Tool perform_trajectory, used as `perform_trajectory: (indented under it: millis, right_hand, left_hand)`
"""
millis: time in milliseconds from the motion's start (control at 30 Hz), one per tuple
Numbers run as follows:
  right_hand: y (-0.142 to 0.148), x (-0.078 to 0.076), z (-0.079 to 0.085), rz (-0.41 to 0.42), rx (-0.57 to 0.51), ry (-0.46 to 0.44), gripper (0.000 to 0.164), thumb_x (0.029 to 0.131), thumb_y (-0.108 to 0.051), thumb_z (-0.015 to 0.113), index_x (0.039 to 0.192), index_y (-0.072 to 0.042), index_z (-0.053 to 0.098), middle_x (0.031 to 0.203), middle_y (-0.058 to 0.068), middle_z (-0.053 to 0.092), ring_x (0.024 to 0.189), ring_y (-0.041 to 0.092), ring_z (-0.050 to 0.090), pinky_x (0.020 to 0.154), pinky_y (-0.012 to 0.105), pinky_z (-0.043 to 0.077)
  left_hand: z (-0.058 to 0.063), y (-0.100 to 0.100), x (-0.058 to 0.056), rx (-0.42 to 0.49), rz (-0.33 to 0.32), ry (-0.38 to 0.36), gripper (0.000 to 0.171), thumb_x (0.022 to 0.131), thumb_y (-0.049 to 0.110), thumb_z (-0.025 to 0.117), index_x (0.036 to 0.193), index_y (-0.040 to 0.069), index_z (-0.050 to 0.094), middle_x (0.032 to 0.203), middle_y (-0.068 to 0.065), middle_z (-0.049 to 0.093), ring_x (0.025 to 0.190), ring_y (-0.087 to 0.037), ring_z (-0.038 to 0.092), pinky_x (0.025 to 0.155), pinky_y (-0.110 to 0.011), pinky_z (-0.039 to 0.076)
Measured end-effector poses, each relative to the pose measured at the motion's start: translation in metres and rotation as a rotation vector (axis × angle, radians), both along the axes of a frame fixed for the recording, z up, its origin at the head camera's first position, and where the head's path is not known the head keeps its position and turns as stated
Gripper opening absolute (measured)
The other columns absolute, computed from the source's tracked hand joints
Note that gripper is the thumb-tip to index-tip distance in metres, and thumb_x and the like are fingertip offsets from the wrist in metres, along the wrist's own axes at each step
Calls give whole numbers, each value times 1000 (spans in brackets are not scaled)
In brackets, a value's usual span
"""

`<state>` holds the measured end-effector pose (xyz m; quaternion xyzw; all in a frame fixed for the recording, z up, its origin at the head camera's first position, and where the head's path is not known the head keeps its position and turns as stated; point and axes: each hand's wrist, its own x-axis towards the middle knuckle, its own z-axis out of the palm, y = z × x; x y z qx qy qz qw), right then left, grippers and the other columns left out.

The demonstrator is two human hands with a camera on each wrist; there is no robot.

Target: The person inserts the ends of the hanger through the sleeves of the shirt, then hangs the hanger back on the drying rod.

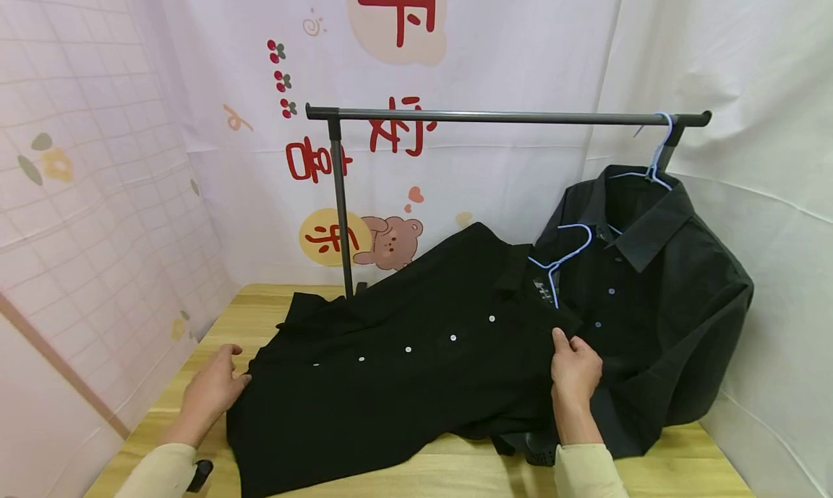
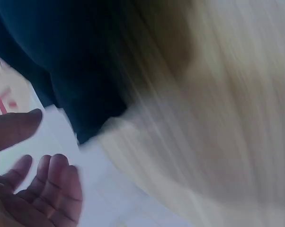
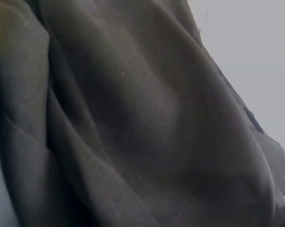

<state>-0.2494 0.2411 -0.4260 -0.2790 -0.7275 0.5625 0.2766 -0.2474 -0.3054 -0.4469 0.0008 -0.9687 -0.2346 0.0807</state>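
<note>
A black shirt (image 1: 403, 382) with white buttons is spread sideways, partly over the wooden table, its collar toward the right. A blue hanger (image 1: 553, 265) sticks out of its neck. My right hand (image 1: 575, 371) pinches this shirt near the collar and shoulder; only a fingertip shows at the edge of the right wrist view, beside the dark cloth (image 3: 147, 118). At the hem end is my left hand (image 1: 215, 389), fingers loosely spread. In the left wrist view that hand (image 2: 43, 194) holds nothing, with the dark cloth (image 2: 62, 56) just above it.
A dark metal rack (image 1: 507, 116) stands behind the shirt. From its right end hangs a second black shirt (image 1: 690, 303) on a blue hanger (image 1: 659, 147). The wooden table (image 1: 468, 469) meets printed white cloth walls (image 1: 520, 180) at the back and sides.
</note>
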Motion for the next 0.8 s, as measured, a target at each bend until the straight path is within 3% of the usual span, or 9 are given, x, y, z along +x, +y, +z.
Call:
perform_trajectory:
  millis: [133,233,400,467,533,600,667,733,800]
  right_hand:
    - [-3,-2,1,21,10,10,56,96,-33,66,52,-13,38,52,-1,30,46,20,31,40,31,25]
    - [-5,-3,3,33,11,14,56,97,-32,66,52,-13,38,52,-1,30,45,20,31,40,31,25]
    - [-7,-7,5,42,9,11,55,97,-30,66,53,-12,38,53,-1,30,45,20,32,40,31,26]
    - [-8,-8,6,55,3,7,54,97,-30,66,54,-12,38,53,-1,30,45,19,32,41,30,26]
    - [-9,-9,8,64,-2,6,53,97,-29,66,54,-12,39,54,-1,30,46,19,33,41,30,26]
    - [-10,-9,10,72,-11,9,53,97,-29,66,55,-11,40,54,0,31,46,19,33,41,30,26]
    - [-10,-10,11,71,-17,14,53,97,-29,66,55,-11,40,54,0,31,46,19,33,41,30,26]
    - [-10,-10,12,67,-21,17,53,97,-29,66,55,-11,39,53,-1,30,45,19,33,41,30,26]
    - [-10,-10,12,69,-23,14,53,97,-29,66,54,-11,39,53,-1,30,45,18,32,41,30,25]
  left_hand:
    - [-5,48,-1,-38,-175,69,32,87,11,75,114,0,62,103,-17,61,88,-31,61,74,-50,49]
    - [-10,95,1,-90,-380,58,21,86,20,78,102,11,68,93,-1,62,82,-17,59,70,-41,49]
    - [-25,169,23,-255,-739,16,28,87,41,75,103,20,68,88,11,56,76,-4,54,64,-29,48]
    - [-31,189,33,-342,-859,34,32,86,46,75,107,23,67,89,13,54,76,-2,54,63,-25,47]
    - [-37,202,39,-446,-961,112,28,87,42,74,108,26,66,89,13,54,76,-1,54,61,-21,45]
    - [-42,208,40,-561,-1000,225,19,88,36,74,105,30,68,86,13,54,73,-1,53,56,-18,41]
    - [-45,210,36,-676,-966,334,12,86,27,75,96,31,69,82,11,55,69,-4,53,53,-19,39]
    - [-47,209,28,-778,-859,402,12,84,21,75,88,30,70,79,8,56,69,-8,54,52,-23,39]
    - [-48,207,19,-856,-736,401,10,84,18,74,84,27,69,80,4,56,71,-12,55,54,-26,41]
